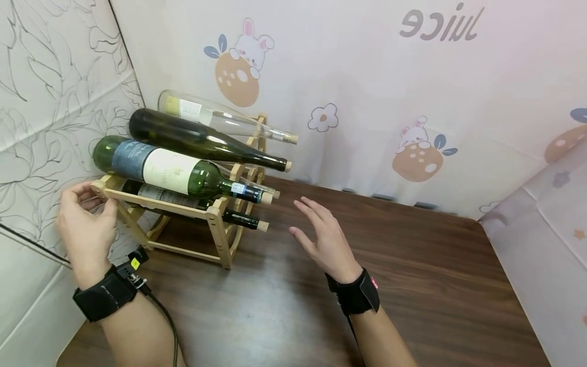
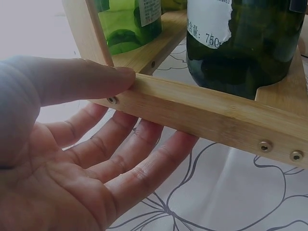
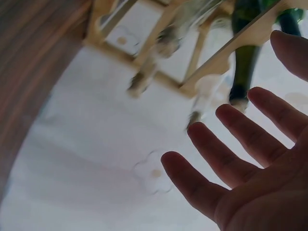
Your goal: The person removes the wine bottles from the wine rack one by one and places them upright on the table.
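Observation:
At the left stands a wooden wine rack [image 1: 220, 239] with corked bottles lying in it. My left hand [image 1: 87, 224] holds its back corner. The left wrist view shows the thumb [image 2: 96, 82] over a wooden rail [image 2: 207, 110] and the fingertips against its underside. Across the top lie a labelled green bottle [image 1: 169, 171], a dark bottle [image 1: 192, 135] and a clear bottle [image 1: 220, 118]. Below them, another dark bottle [image 1: 240, 219] pokes its corked neck out. To the right of the necks, my right hand [image 1: 327, 242] hangs in the air, fingers spread, touching nothing.
The rack stands on a dark brown wooden table [image 1: 412, 285]. A patterned wall covering [image 1: 357, 86] rises behind it, and another [image 1: 41, 127] runs close along the left. A black cable [image 1: 167, 316] trails from the left wrist strap [image 1: 107, 295].

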Tool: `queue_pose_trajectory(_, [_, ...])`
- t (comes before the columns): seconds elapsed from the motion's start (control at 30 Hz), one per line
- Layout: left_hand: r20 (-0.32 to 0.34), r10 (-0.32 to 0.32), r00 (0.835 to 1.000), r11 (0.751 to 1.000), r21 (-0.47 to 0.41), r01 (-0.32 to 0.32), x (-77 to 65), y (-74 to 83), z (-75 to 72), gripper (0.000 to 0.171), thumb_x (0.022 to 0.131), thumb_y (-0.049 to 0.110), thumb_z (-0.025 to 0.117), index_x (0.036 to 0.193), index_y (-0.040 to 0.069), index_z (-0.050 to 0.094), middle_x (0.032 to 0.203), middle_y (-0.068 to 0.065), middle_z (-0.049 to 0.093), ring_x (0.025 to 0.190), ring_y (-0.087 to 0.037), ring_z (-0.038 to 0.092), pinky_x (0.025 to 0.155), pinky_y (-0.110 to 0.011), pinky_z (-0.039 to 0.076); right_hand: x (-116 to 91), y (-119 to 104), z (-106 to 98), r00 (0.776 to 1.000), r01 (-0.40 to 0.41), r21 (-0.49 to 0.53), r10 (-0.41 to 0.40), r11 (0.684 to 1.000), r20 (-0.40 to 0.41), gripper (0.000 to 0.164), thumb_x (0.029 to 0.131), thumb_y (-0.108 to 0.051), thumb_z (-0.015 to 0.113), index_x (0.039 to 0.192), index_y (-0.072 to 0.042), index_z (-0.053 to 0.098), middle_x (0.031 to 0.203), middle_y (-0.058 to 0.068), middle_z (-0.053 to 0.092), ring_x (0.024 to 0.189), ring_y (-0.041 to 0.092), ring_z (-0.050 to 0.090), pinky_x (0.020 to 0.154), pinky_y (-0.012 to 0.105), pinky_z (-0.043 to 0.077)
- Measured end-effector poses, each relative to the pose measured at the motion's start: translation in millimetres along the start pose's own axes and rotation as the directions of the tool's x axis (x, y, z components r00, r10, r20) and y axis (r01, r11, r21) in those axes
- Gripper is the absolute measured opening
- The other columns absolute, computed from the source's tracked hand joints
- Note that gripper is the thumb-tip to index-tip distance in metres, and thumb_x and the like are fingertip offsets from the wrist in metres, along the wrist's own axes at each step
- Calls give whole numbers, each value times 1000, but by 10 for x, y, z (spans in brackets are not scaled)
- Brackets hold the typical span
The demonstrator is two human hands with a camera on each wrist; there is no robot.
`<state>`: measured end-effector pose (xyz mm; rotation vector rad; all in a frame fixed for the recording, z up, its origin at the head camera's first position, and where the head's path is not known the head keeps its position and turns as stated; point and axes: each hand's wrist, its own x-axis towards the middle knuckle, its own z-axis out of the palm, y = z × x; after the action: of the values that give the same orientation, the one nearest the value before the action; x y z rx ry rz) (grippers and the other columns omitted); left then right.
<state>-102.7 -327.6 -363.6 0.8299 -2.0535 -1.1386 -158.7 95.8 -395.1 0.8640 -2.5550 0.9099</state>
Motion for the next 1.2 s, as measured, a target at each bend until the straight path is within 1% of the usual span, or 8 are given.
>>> queue_pose_trajectory(0.23, [20,-17,1000,1000,8,17,0,24,-7,47,97,17,67,143,21,59,124,19,62,91,16,52,82,-5,45,240,-244,37,990,136,20,-135,990,-30,64,100,-26,74,156,-10,49,158,12,53,148,30,50,122,55,44])
queue_pose_trajectory(0.5, [24,-12,1000,1000,16,12,14,51,-8,47,98,18,67,144,21,58,127,15,63,92,15,52,84,-6,45,552,-395,232,940,326,125,-308,937,-144,62,96,-15,78,151,-2,51,149,18,57,139,29,57,118,43,51])
queue_pose_trajectory(0.63, [30,-12,999,1000,18,12,5,47,-6,47,98,19,67,144,20,58,136,5,65,93,15,51,84,-7,44,648,-437,361,941,313,234,-267,921,-208,57,95,-9,78,146,0,55,143,19,61,134,30,60,111,43,55])
queue_pose_trajectory(0.8, [25,-11,1000,999,31,10,-15,39,-10,48,98,20,65,145,19,57,144,-6,65,93,15,50,81,-7,41,676,-490,499,970,170,459,-66,872,-234,49,93,-7,79,138,-3,62,133,17,67,112,25,65,86,22,52])
queue_pose_trajectory(0.87, [25,-8,1000,999,33,8,-19,36,-10,48,98,20,65,145,18,57,146,-8,64,93,15,50,80,-7,41,680,-513,544,975,116,566,17,816,-224,43,93,-5,78,134,-2,65,129,18,69,97,20,63,73,16,45])
queue_pose_trajectory(0.93, [28,-10,1000,999,32,9,-21,32,-9,48,98,19,65,145,19,57,146,-8,64,93,15,50,81,-7,41,686,-538,585,977,77,686,83,724,-197,38,93,0,76,129,3,65,127,19,68,91,13,61,70,13,47])
queue_pose_trajectory(1.1, [24,-8,1000,999,38,7,-22,32,-11,48,98,19,65,145,18,57,146,-8,64,93,16,50,82,-7,40,693,-606,681,965,11,902,230,431,-122,35,92,11,70,126,14,60,124,10,67,96,5,69,77,14,62])
queue_pose_trajectory(1.2, [20,-1,1000,999,39,1,-15,35,-10,48,98,19,65,145,18,57,145,-8,65,92,16,50,80,-6,40,696,-656,733,946,-15,961,316,277,-76,34,91,12,69,125,7,62,123,2,68,100,6,71,81,16,62])
